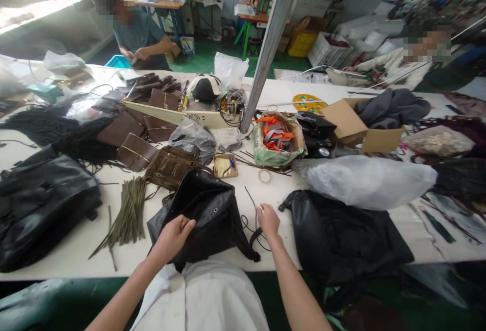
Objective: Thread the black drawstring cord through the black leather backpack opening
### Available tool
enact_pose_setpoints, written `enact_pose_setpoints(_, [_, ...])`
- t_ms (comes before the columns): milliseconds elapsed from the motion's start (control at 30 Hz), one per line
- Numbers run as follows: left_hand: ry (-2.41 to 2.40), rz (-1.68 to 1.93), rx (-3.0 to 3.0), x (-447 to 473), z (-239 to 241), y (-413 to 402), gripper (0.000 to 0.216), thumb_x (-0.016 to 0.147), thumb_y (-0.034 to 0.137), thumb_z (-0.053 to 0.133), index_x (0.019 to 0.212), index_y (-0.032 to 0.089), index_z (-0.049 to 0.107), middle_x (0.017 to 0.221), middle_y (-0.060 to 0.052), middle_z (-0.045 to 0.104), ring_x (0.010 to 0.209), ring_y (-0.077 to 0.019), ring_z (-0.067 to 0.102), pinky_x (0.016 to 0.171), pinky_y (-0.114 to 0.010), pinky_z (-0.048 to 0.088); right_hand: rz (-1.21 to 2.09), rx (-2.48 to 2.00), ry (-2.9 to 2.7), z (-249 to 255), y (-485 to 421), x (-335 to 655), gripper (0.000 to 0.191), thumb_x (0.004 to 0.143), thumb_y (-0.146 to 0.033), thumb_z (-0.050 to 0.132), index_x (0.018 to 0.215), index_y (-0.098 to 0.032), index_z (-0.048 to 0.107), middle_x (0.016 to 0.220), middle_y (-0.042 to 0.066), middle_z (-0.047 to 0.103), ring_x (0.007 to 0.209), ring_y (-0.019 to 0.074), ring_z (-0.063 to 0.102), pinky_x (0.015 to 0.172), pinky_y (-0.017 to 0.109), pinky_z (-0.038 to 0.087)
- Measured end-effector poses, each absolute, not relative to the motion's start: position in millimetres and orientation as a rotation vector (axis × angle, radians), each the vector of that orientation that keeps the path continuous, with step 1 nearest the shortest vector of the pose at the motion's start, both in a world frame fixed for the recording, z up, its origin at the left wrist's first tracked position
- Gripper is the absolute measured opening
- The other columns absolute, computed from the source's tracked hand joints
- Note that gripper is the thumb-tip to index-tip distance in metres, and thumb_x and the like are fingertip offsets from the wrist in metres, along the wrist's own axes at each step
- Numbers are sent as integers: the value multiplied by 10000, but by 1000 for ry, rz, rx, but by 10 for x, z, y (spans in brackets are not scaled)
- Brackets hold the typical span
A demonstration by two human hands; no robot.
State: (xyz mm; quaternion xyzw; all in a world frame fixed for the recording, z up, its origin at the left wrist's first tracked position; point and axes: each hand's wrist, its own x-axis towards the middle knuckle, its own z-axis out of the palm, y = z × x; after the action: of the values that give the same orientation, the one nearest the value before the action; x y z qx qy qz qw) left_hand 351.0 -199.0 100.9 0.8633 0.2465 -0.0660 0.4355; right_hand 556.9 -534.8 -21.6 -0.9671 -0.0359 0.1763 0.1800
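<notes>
In front of me a black leather-like bag point(224, 235) lies on the table with its mouth gaping and metal eyelets along its rim. My left hand point(177, 237) is closed on the near left edge of that mouth, thumb against curled fingers. To the right of the bag, my right hand point(269, 221) hovers over the table with its fingers pinched together. A thin black cord point(246, 218) loops on the white surface and runs up to those fingertips; the exact grip is small and partly hidden. A dark strap end lies just below this hand.
Another black bag point(349, 235) lies close on the right, a large one point(49, 204) at left. Olive strips point(131, 212), a brown bag point(172, 166), a small box point(225, 166) and an orange-filled sack point(279, 141) surround the work. A post point(269, 42) rises behind. Two people work beyond.
</notes>
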Motion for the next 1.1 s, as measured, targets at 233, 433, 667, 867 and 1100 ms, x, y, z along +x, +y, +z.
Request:
enact_pose_setpoints(233, [308,-93,2358,3747,1112,-2102,501,907,521,807,738,233,433,1015,-80,690,939,-255,647,809,-367,445,576,-2479,-112,-444,-4786,6136,149,935,-279,704,845,-161,712,1066,141,739,1018,261,683,860,336,489])
enact_pose_setpoints(433, [242,-74,2327,3960,1119,-2139,346,989,285,678,745,220,441,1282,-124,701,903,-215,689,778,-371,445,535,-2076,-97,-68,-4998,5537,549,1066,-584,422,1320,-142,629,1128,152,760,729,195,651,634,307,514])
enact_pose_setpoints(667, [181,-83,2237,4334,1022,-2254,287,812,56,563,704,235,366,771,-42,642,773,-196,639,683,-321,355,504,-1937,-148,627,-4549,4590,552,1046,-688,552,790,-224,706,694,21,684,623,200,575,608,316,453])
enact_pose_setpoints(867, [349,-26,2120,4255,949,-2177,310,773,83,545,698,241,289,642,33,490,639,-140,471,637,-312,280,214,-2095,-308,764,-4292,4603,387,1107,-514,535,1226,-227,767,934,80,806,818,255,752,785,358,583])
enact_pose_setpoints(1100, [421,-3,2040,4215,1075,-2208,283,757,81,532,687,233,304,637,62,404,632,-128,374,625,-307,265,93,-2054,-780,832,-4262,4699,292,1111,-274,515,1228,-254,782,1212,111,753,1085,235,733,968,345,586])
